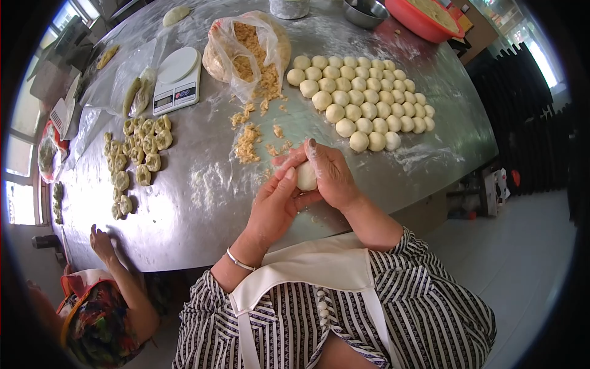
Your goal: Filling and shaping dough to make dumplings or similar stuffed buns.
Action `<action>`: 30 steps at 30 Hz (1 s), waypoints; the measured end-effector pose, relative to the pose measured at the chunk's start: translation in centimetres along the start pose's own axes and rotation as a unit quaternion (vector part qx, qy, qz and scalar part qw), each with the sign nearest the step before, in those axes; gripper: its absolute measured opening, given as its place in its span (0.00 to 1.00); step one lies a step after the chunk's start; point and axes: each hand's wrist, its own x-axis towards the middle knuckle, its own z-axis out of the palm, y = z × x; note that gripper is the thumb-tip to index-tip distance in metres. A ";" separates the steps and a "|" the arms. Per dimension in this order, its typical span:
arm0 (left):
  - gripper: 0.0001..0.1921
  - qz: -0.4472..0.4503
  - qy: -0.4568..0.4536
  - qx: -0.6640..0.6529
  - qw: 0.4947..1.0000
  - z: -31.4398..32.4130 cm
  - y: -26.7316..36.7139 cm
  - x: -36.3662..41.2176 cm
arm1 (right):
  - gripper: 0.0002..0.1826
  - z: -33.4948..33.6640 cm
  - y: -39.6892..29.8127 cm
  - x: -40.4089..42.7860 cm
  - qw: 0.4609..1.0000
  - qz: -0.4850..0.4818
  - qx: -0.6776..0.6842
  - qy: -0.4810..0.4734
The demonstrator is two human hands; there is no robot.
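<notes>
Between my left hand (pixel 276 203) and my right hand (pixel 334 175) a pale dough ball (pixel 306 176) is cupped, with the fingers of both hands around it. Just beyond my hands, crumbly orange-brown filling (pixel 249 144) lies loose on the metal table (pixel 207 230). More of it fills an open clear plastic bag (pixel 214 50) behind. Rows of smooth round dough balls (pixel 368 110) sit close together to the right of the bag. A white digital kitchen scale (pixel 177 80) stands left of the bag.
Hollowed green-tinged dough pieces (pixel 143 143) lie at the left. A co-worker's hand (pixel 102 242) is over the near left edge. At the back are a floury container (pixel 289 8), a metal bowl (pixel 366 14) and a red basin (pixel 421 20).
</notes>
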 end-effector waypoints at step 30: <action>0.21 0.000 -0.015 0.334 0.943 1.3 -1.0 2.9 | 0.21 -10.3 -3.8 -10.7 0.923 0.076 -0.211 0.312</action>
